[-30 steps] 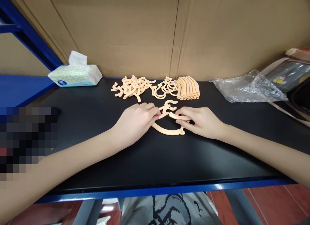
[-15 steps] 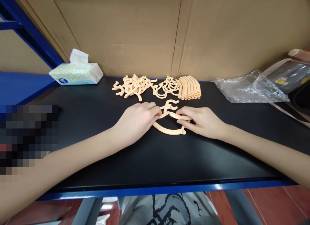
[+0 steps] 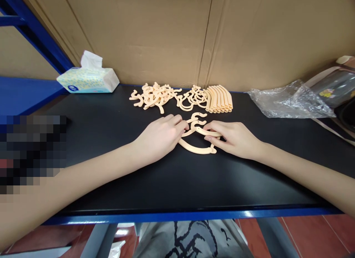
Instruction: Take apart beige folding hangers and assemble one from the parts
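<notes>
My right hand point(image 3: 231, 137) is closed, pinching a cream plastic hanger arm point(image 3: 206, 132) between thumb and fingers, with the arm's holed end pointing left. My left hand point(image 3: 163, 137) is closed over the left side of a few cream hanger parts; its fingertips touch a hook piece point(image 3: 189, 132), and exactly what they grip is partly hidden. Below the fingers a curved hanger arm point(image 3: 195, 149) lies on the black table point(image 3: 177, 184), its left end under my left hand. Just beyond my hands, hanger hooks point(image 3: 198, 119) lie between them.
Toward the back are a heap of cream hook pieces point(image 3: 155, 97), a cluster of thin curved parts point(image 3: 194, 97) and a neat stack of hanger arms point(image 3: 219, 99). A tissue pack point(image 3: 88, 79) stands back left. Crumpled clear plastic point(image 3: 288, 100) and a transparent bag point(image 3: 332, 87) lie right.
The camera view has shifted slightly. Both hands keep nearly the same pose around the hanger parts, and the arm in my right hand stays held.
</notes>
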Demonstrator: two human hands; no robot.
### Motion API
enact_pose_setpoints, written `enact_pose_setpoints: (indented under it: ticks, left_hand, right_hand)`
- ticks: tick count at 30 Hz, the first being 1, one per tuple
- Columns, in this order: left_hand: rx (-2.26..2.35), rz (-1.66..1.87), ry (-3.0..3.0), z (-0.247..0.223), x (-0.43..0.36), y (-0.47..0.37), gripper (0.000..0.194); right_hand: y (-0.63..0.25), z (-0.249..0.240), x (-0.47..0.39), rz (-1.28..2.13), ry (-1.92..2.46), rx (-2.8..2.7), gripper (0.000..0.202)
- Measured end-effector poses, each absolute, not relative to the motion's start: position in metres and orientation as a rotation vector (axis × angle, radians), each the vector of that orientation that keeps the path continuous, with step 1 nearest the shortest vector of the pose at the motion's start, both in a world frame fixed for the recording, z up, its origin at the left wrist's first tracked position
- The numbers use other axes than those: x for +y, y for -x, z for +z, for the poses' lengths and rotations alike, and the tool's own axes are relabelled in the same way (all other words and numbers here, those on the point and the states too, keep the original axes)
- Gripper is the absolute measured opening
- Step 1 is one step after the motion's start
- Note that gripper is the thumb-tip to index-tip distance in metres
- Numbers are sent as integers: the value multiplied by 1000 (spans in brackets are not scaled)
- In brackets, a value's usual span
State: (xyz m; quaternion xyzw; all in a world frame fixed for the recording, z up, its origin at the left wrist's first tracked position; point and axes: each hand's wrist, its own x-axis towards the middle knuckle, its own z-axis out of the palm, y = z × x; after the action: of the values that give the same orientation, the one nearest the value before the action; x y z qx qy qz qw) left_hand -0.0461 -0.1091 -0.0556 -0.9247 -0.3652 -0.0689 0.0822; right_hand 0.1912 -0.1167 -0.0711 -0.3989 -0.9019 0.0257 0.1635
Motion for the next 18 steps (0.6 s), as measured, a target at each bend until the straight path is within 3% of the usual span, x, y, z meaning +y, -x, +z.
enact_pose_setpoints:
  ticks: [18]
  left_hand:
    - [-1029, -276, 2733, -59, -109, 45, 35]
  right_hand:
    - [-189, -70, -117, 87, 1138, -2566, 22]
